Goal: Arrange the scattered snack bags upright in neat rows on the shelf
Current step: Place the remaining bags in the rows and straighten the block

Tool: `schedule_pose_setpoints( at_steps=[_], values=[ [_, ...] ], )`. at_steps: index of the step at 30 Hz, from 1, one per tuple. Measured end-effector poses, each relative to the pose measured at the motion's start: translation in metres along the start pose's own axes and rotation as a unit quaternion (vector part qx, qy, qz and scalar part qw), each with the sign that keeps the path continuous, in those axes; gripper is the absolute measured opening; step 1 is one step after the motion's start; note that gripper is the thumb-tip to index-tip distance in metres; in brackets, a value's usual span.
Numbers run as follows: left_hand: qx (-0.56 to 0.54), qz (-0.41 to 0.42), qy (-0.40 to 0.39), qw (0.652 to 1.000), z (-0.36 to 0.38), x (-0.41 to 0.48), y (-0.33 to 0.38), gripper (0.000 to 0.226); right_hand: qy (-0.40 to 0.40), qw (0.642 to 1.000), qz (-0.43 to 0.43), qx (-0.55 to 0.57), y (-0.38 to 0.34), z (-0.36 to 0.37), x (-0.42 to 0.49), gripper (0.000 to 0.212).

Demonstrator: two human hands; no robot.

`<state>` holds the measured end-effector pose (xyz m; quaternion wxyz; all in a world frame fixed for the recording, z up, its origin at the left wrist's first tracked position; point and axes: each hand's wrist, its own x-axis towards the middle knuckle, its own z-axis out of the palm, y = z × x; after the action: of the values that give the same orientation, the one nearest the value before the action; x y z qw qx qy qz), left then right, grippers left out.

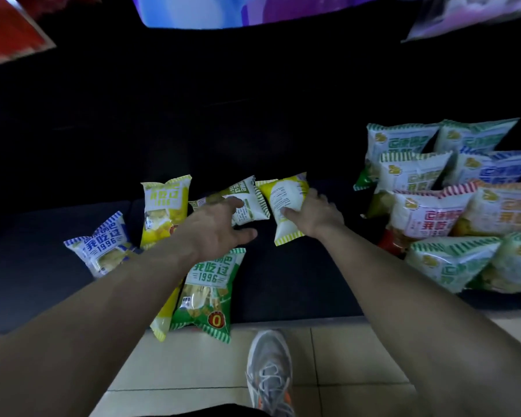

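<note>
While the right hand point(316, 215) curls round a yellow-striped bag point(283, 203), thumb on its printed back and fingers hidden behind its far edge, the bag stands out to the left of that palm, tilted, with its lower seam close over the dark shelf point(298, 281). Just left of this grip lies a green-and-white bag point(247, 203), flat and turned sideways, its edge touching the held bag. The left hand point(214, 227) is spread wide above it, fingers straight, thumb apart towards the held bag; whether the forefinger touches the wrapper cannot be told. Farther left of both hands lie a yellow bag point(166, 212) and a blue bag point(103, 245), face up. Nearer the person than the grip, under the left forearm, a green bag point(211, 293) hangs over the shelf's front edge. Well to the right of the gripping hand, striped bags stand in rows point(427, 212), upright and overlapping. Below, a grey shoe point(271, 371) rests on pale floor tiles point(193, 371).
</note>
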<state>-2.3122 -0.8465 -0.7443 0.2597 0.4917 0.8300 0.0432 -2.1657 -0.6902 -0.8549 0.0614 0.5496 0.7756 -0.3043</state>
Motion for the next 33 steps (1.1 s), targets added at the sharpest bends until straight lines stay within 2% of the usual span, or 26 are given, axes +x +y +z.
schedule_pose_setpoints(
  at_steps=[4,8,11,15,18,22,24,28,31,33],
  values=[
    [0.008,0.002,-0.019,1.0,0.01,0.001,0.001,0.078,-0.029,0.998,0.046,0.033,0.001,0.017,0.006,0.112],
    [-0.004,0.003,-0.027,1.0,0.01,0.001,0.003,0.078,-0.014,0.999,0.031,-0.026,0.017,0.016,-0.015,0.108],
    [-0.011,0.012,-0.028,0.999,0.006,-0.001,0.009,0.077,-0.046,0.998,0.007,-0.033,0.041,0.011,-0.04,0.108],
    [0.02,0.023,-0.047,0.998,0.006,-0.004,0.014,0.077,-0.072,0.993,-0.054,-0.075,0.067,0.0,-0.07,0.093],
    [0.027,0.022,-0.062,0.997,0.006,-0.007,0.018,0.076,-0.038,0.989,-0.085,-0.117,0.073,-0.014,-0.082,0.089],
    [0.015,0.027,-0.039,0.999,0.0,-0.007,0.026,0.073,0.077,0.971,-0.122,-0.192,0.069,-0.023,-0.092,0.079],
    [0.015,0.027,-0.028,0.999,-0.002,-0.007,0.03,0.072,0.107,0.961,-0.149,-0.208,0.07,-0.019,-0.097,0.075],
    [0.024,0.03,-0.038,0.999,-0.003,-0.009,0.037,0.071,0.066,0.958,-0.214,-0.177,0.077,-0.004,-0.11,0.068],
    [0.03,0.03,-0.046,0.998,-0.003,-0.011,0.042,0.07,0.01,0.958,-0.218,-0.187,0.08,0.012,-0.123,0.062],
    [0.04,0.032,-0.053,0.997,-0.003,-0.013,0.043,0.069,0.0,0.961,-0.206,-0.187,0.082,0.02,-0.126,0.058]
  ],
)
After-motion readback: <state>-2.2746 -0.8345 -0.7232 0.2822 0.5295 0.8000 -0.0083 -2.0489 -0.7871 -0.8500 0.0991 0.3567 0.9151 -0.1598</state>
